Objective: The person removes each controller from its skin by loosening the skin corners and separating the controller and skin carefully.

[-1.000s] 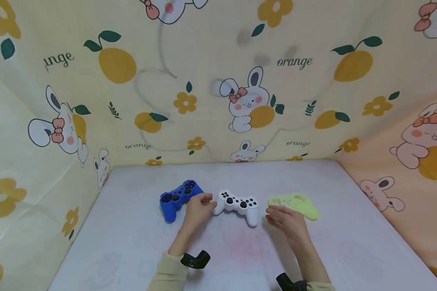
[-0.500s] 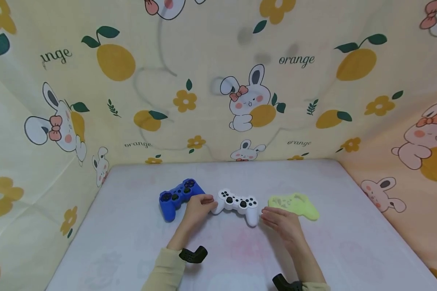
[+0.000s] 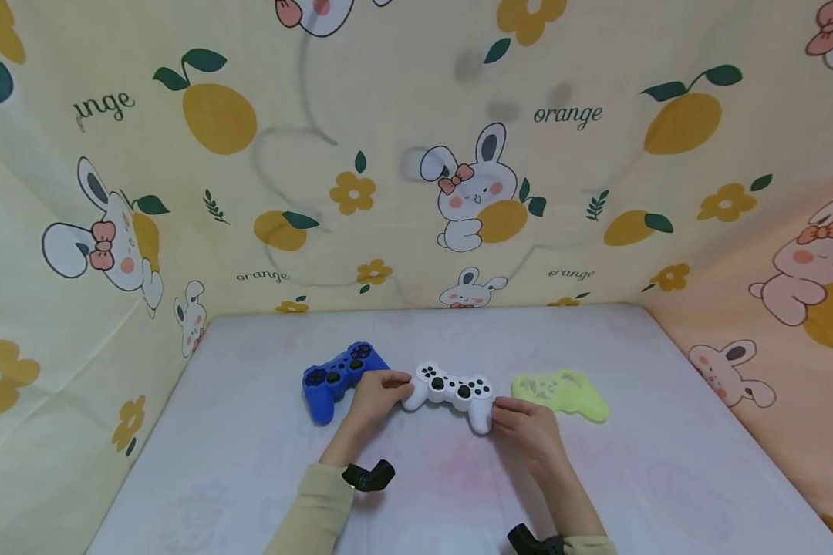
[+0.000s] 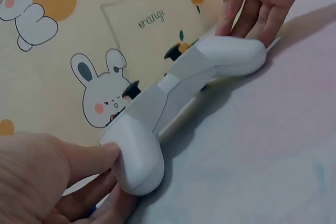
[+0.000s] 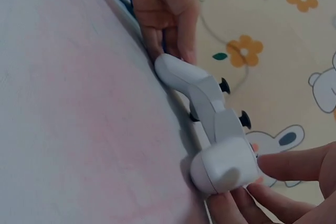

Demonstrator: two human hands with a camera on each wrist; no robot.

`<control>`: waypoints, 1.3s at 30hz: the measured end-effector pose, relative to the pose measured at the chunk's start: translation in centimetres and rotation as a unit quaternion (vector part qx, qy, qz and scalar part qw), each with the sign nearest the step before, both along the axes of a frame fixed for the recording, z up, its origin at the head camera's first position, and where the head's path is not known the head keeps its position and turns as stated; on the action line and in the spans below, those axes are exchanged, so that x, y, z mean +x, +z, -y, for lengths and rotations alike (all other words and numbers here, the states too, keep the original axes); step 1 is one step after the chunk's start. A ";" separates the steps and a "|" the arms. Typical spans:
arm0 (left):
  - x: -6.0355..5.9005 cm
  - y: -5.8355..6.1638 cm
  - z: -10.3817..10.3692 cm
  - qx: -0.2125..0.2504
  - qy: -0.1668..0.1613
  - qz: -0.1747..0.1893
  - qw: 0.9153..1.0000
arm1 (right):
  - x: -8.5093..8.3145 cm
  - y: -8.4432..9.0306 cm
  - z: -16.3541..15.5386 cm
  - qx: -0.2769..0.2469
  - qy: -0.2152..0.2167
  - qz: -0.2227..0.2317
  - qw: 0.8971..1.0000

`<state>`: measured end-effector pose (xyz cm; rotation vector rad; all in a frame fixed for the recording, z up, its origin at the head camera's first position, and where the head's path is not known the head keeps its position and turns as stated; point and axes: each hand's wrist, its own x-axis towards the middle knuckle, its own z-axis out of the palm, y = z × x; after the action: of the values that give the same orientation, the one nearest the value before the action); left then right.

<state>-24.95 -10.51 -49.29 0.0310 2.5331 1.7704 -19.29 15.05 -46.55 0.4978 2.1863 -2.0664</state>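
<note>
A white game controller lies in the middle of the table, its buttons and two black sticks facing up. My left hand pinches its left grip, the thumb on the near side and fingers beneath, as the left wrist view shows. At the other end, my right hand has its thumb against the right grip and fingers curled under it. Left of the white one sits a blue game controller, partly behind my left hand. A yellow-green controller-shaped cover with cut-out holes lies just beyond my right hand.
The white table reaches back to a cloth backdrop printed with rabbits and oranges, which also rises at both sides. Black wrist cameras sit on my wrists.
My right hand has moved left, away from the yellow-green cover, and now holds the white controller's right grip. The left hand has barely shifted at the left grip.
</note>
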 end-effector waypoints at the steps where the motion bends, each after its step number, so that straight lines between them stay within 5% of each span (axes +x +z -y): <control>1: -0.1 -0.1 0.0 -0.002 0.000 0.002 1.000 | 0.0 -0.1 0.1 0.005 -0.001 0.001 1.000; 11: -0.4 -0.4 0.3 -0.020 -0.008 0.017 1.000 | -0.3 -0.8 1.5 0.046 -0.039 0.006 0.998; 24: -0.2 -0.2 0.6 -0.016 -0.019 0.012 1.000 | -0.3 -0.9 1.8 0.021 -0.068 0.015 0.997; 32: 0.0 0.1 0.9 0.058 -0.027 0.040 0.997 | -0.2 -0.5 1.3 0.038 -0.050 0.003 0.998; 39: 1.9 0.2 0.7 0.139 -0.038 0.062 0.988 | -0.7 0.6 -0.4 0.068 0.010 -0.006 0.998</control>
<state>-23.09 -11.23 -49.05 0.0279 2.1560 2.0103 -20.00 15.50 -45.92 0.4751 2.3390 -1.9260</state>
